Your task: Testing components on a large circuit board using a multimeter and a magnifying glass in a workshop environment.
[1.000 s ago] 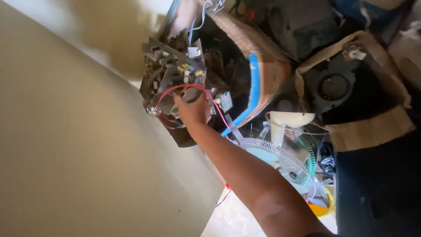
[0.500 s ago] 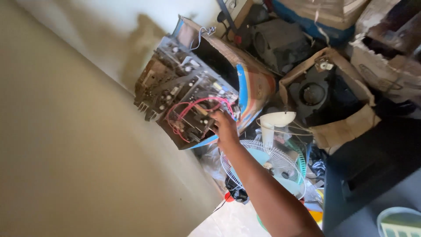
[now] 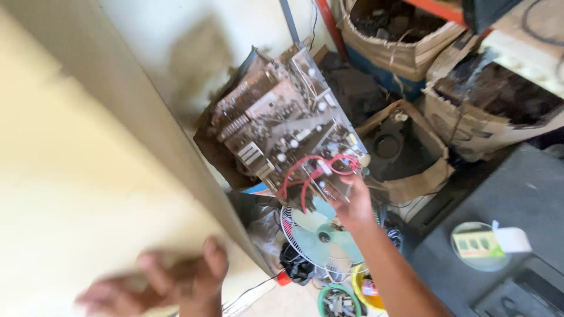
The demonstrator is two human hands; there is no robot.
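Note:
A large brown circuit board, crowded with components and looped red wires, is tilted up in the middle of the view. My right hand grips its lower edge by the red wires, with the arm reaching up from the bottom right. My left hand is blurred at the bottom left. Its fingers lie on the face of a tall beige panel and its thumb is at the panel's edge.
Under the board lie a pale blue fan in a white wire guard, a yellow tub and black bags. Torn cardboard boxes of dark parts stand to the right. A dark surface carries a round disc.
The board has risen and turned so its component side faces me more fully. My right hand has slid to its lower edge. My left hand has come into view on the beige panel.

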